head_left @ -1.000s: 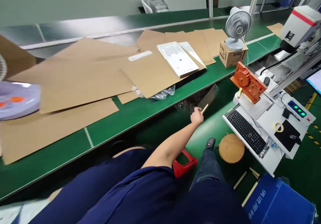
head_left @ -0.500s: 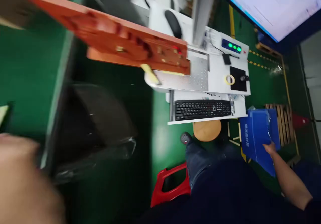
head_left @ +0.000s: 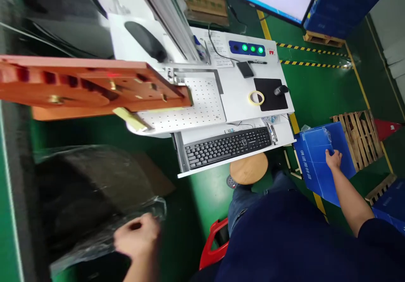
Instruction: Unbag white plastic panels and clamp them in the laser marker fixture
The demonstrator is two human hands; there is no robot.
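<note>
My left hand (head_left: 137,236) is low at the left, blurred, with its fingers curled on the rim of a clear plastic bag (head_left: 95,197) that lines a dark bin below the green bench. My right hand (head_left: 332,159) reaches out to the right. It grips the top edge of a blue corrugated box (head_left: 316,164) standing on the green floor. An orange jig plate (head_left: 91,86) juts out from the white workstation above the bin.
The white workstation (head_left: 237,100) carries a perforated plate, a black keyboard (head_left: 228,147), a tape roll (head_left: 256,98), a mouse on a black pad and a panel with green lights. A round wooden stool (head_left: 249,168), a red stool (head_left: 215,242) and wooden pallets (head_left: 360,136) stand nearby.
The view swung from the cardboard-covered bench down to the workstation and floor. My left hand came back to the bag's rim. My right hand moved up along the blue box.
</note>
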